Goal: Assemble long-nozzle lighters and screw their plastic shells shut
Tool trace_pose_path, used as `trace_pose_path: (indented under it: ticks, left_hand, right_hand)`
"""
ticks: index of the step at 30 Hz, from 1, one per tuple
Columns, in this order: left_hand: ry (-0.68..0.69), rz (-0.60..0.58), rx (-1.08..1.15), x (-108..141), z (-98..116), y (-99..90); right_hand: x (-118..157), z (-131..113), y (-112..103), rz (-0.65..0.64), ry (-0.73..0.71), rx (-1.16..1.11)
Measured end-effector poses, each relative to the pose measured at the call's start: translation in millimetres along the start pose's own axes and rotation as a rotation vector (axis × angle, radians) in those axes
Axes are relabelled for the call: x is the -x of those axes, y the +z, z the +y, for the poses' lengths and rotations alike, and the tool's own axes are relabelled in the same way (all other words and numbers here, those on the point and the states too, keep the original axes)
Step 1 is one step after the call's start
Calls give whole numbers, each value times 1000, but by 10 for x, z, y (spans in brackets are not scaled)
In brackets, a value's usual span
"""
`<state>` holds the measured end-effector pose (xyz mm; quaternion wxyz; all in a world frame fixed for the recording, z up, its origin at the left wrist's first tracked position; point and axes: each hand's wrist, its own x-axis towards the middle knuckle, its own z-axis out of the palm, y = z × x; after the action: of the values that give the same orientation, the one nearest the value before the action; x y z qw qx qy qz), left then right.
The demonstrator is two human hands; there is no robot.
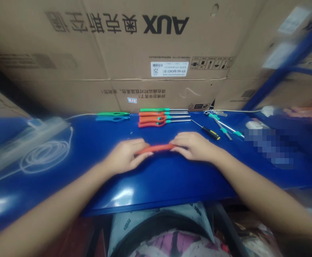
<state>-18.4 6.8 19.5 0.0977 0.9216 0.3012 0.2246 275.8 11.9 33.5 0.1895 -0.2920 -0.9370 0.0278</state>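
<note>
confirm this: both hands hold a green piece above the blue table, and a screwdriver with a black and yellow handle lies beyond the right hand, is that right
Not quite: in the head view, the left hand and right hand hold an orange-red piece, not a green one, above the blue table. The screwdriver is as you say.
</note>
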Motion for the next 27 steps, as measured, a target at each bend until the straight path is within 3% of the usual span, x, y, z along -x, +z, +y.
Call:
trace_pose_path:
  ticks: [4,9,20,27]
  left_hand:
    - [-50,-22,12,-7,8,3]
    - [-96,-16,18,-43,-48,32]
    - [-124,79,-39,-32,-214,-87]
    - [-90,51,-12,-22,-167,-28]
  right_hand:
    - [3,0,50,74,-35,38]
    - [-24,20,12,3,67,46]
    - [144,580,-266,32,169,91]
    - [68,326,-128,43,56,83]
